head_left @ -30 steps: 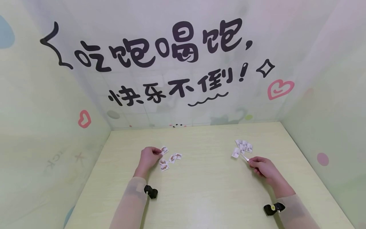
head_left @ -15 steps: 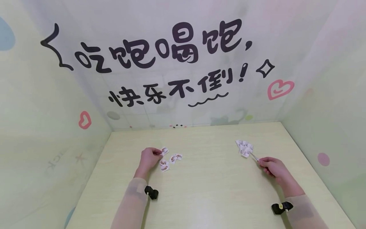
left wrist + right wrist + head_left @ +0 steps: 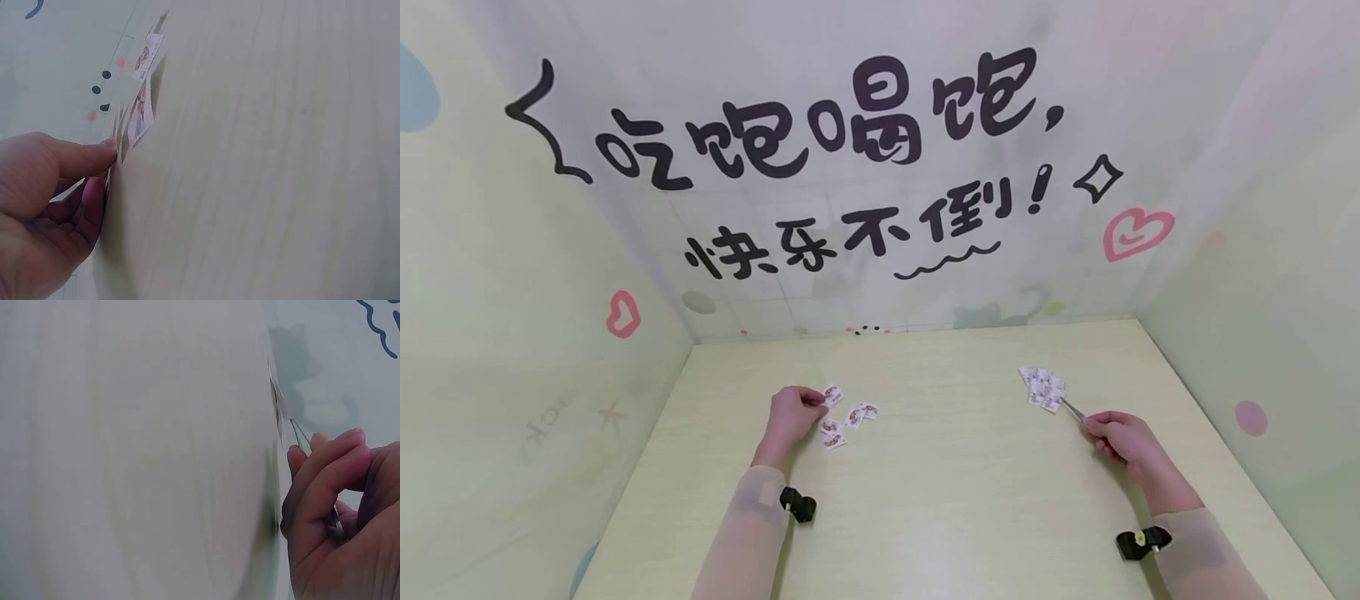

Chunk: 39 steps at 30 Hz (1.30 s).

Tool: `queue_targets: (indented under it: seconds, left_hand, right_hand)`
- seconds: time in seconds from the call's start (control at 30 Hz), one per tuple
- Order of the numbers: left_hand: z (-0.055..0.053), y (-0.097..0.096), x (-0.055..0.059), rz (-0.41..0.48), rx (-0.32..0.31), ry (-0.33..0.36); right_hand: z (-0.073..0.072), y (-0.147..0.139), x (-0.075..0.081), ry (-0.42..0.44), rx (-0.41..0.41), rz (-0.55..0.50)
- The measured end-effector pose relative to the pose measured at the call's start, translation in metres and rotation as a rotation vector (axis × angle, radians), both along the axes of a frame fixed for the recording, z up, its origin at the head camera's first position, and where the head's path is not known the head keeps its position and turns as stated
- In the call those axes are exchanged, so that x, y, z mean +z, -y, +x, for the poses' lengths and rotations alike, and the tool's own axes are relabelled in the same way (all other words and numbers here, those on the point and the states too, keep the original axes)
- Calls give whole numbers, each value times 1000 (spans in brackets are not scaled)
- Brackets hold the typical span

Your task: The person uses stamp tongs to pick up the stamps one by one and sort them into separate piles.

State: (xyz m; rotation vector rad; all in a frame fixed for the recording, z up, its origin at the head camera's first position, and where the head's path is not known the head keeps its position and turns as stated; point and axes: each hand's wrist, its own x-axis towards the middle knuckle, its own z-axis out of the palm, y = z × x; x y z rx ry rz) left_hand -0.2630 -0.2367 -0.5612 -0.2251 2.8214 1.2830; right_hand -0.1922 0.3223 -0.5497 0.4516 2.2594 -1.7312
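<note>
My left hand is at the left of the table, thumb and fingers pinching the edge of a small printed stamp. Several similar stamps with reddish-brown pictures lie close by, among them an overlapping pair and another pair. On the right, my right hand grips slim metal tweezers. Their tips touch the near right edge of a cluster of pale purple-printed stamps, which overlap one another. In the right wrist view, the tweezers stick out beyond the curled fingers.
Both groups lie flat on a light wood-grain table. A printed back wall and two side walls enclose it. Each wrist wears a black camera, the left one and the right one.
The separate stamp at the right cluster's left has been moved rightward to its near edge. My right hand and tweezers shifted right with it. My left hand stayed in place.
</note>
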Motion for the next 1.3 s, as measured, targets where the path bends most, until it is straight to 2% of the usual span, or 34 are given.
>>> queue_targets:
  seconds: [0.27,0.93,1.3]
  left_hand:
    - [0,0,2,-14,-4,-3]
    - [-1,2,-2,-11,-13,-22]
    - [0,3,0,4,-9,-9]
  right_hand:
    - [1,0,3,3,-3,32]
    - [10,0,7,-16,12,70]
    - [9,15,11,-69,39,103]
